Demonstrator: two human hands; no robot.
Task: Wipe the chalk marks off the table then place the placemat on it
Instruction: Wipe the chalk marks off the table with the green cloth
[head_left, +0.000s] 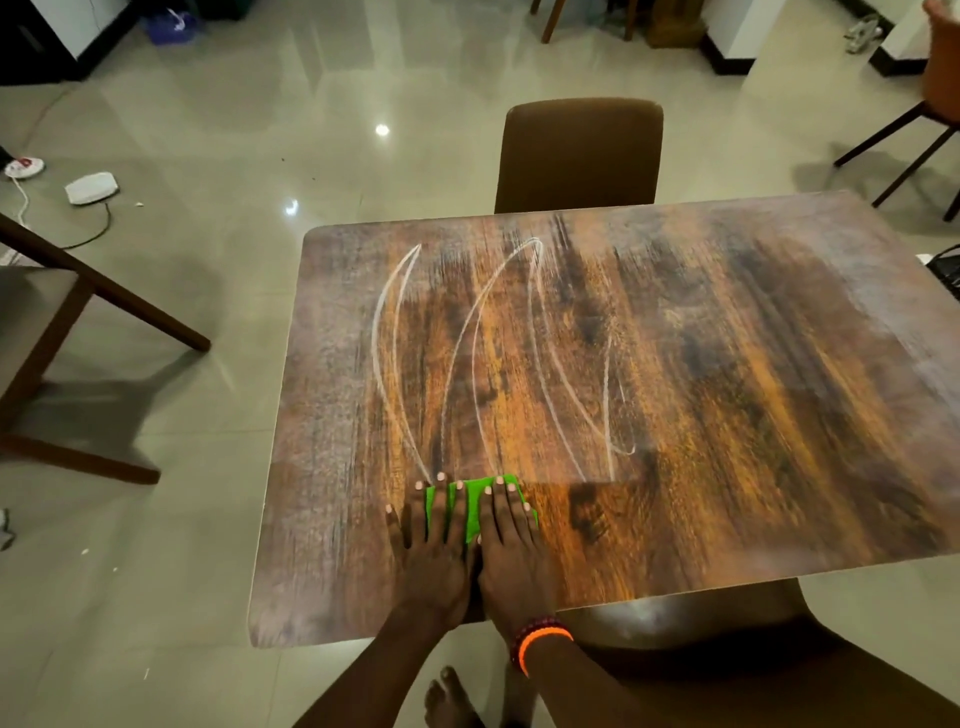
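Wiping step: left hand (434, 540) and right hand (511, 535), flat and spread, press green cloth (470, 506) onto wooden table (727, 364); next, push through chalk marks (483, 353).

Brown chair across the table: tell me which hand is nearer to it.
Right, narrowly. The right hand lies flat on the green cloth, roughly below the brown chair. The left hand presses beside it, further left. Both sit at the table's near edge.

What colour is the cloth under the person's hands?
Bright green; the cloth shows clearly in the head view, pressed flat beneath both hands.
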